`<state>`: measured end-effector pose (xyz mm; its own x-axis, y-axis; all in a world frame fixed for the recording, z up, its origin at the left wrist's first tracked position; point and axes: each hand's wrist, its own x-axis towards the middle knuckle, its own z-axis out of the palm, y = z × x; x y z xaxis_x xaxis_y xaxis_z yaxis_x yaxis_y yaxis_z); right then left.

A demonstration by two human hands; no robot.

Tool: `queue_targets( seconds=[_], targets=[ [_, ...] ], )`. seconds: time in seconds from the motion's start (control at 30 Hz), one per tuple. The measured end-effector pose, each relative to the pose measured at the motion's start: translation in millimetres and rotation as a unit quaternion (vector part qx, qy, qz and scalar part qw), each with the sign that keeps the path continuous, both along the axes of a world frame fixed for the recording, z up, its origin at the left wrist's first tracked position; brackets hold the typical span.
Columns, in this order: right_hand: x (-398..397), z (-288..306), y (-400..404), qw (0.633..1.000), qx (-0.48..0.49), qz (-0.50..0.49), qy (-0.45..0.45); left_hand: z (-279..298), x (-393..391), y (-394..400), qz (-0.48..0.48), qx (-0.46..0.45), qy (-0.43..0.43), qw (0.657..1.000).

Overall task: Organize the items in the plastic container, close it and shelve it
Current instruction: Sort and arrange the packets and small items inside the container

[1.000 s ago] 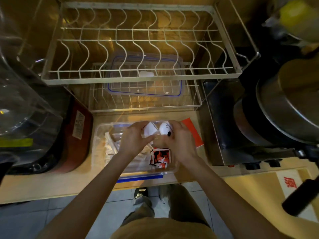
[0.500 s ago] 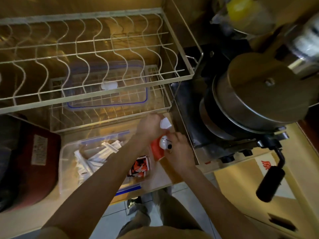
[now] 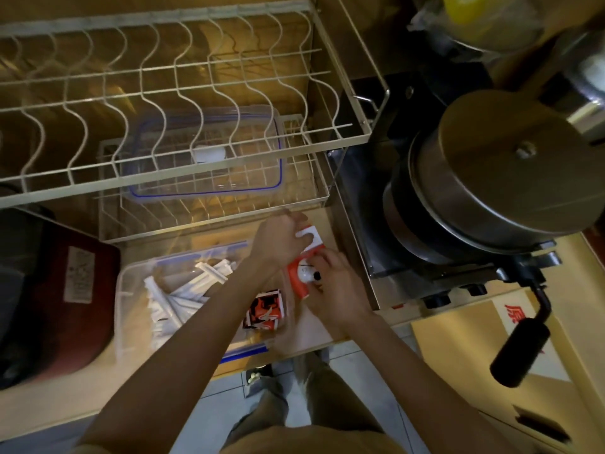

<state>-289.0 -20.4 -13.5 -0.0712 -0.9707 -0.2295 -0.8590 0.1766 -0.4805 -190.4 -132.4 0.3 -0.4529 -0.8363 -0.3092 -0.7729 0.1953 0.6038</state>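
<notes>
Here both hands meet just past the right end of the clear plastic container (image 3: pixel 137 309), which lies open on the wooden counter (image 3: pixel 49 401) under the person's forearms. The left hand (image 3: pixel 278 239) reaches across, its fingers curled around a white card piece with a notch cut in it (image 3: pixel 309 235); the grip looks closed, though the fingertips are hidden behind the card. The right hand (image 3: pixel 334 286), nearer the body and touching the left at the wrist, is closed on an orange packet (image 3: pixel 296 278) and presses a small white round object with a dark spot (image 3: pixel 307 273) against it with the thumb. Left of the hands, inside the container, a loose heap of white paper-wrapped sticks (image 3: pixel 176 296) lies at mixed angles, and just beneath the left forearm is a red, black and white sachet (image 3: pixel 265 309). Beyond the hands, on the lower wire rack (image 3: pixel 212 224), a clear lid with a blue seal (image 3: pixel 203 162) lies flat, seen through the upper dish rack (image 3: pixel 183 93). Right of the hands stands a metal appliance with a round steel lid (image 3: pixel 504 172) and a black handle (image 3: pixel 520 352).
</notes>
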Motion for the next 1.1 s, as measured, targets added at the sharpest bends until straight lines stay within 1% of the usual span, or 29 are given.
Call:
queue_targets(
  seconds=[0.1, 0.13, 0.2, 0.27, 0.33, 0.37, 0.43, 0.53, 0.63, 0.7, 0.8, 0.9, 1.03, 1.1],
  targets=[
    [8.9, 10.0, -3.3, 0.999, -0.035, -0.008, -0.007, 14.2, 16.0, 14.3, 0.099, 0.003, 0.111, 0.989],
    [13.8, 14.4, -5.4, 0.999, -0.038, -0.007, -0.018, 17.3, 24.1, 19.7, 0.124, 0.009, 0.135, 0.983],
    [26.9, 22.0, -9.7, 0.998, -0.024, 0.002, -0.058, 17.4, 44.3, 31.2, 0.148, 0.020, 0.147, 0.978],
    [42.3, 25.7, -14.5, 0.994, 0.009, 0.026, -0.103, 11.7, 67.2, 44.3, 0.162, 0.019, 0.124, 0.979],
    [58.5, 20.2, -18.9, 0.989, 0.048, 0.077, -0.114, 2.2, 90.2, 58.5, 0.175, 0.021, 0.095, 0.980],
    [66.5, 12.8, -20.9, 0.986, 0.073, 0.110, -0.099, -2.6, 100.2, 66.3, 0.176, 0.024, 0.081, 0.981],
    [81.7, -4.5, -25.1, 0.980, 0.109, 0.164, -0.036, -13.3, 116.9, 80.8, 0.157, 0.017, 0.033, 0.987],
    [99.2, -37.1, -27.6, 0.970, 0.110, 0.207, 0.065, -24.8, 134.4, 96.4, 0.114, -0.026, -0.041, 0.992],
    [105.8, -50.3, -31.2, 0.962, 0.138, 0.194, 0.134, -32.2, 142.1, 101.0, 0.105, -0.032, -0.082, 0.991],
    [108.0, -54.4, -33.1, 0.958, 0.153, 0.186, 0.154, -37.7, 145.2, 102.8, 0.107, -0.020, -0.100, 0.989],
    [108.8, -55.1, -33.5, 0.960, 0.149, 0.173, 0.165, -41.6, 144.0, 102.9, 0.118, -0.011, -0.097, 0.988],
    [111.1, -53.5, -28.3, 0.967, 0.134, 0.152, 0.157, -41.7, 143.0, 103.9, 0.123, -0.015, -0.097, 0.988],
    [110.7, -49.2, -21.0, 0.980, 0.133, 0.103, 0.109, -42.7, 142.7, 107.8, 0.129, -0.020, -0.091, 0.987],
    [110.1, -45.7, -17.2, 0.978, 0.148, 0.114, 0.095, -46.6, 142.4, 110.7, 0.129, -0.017, -0.084, 0.988]
  ],
)
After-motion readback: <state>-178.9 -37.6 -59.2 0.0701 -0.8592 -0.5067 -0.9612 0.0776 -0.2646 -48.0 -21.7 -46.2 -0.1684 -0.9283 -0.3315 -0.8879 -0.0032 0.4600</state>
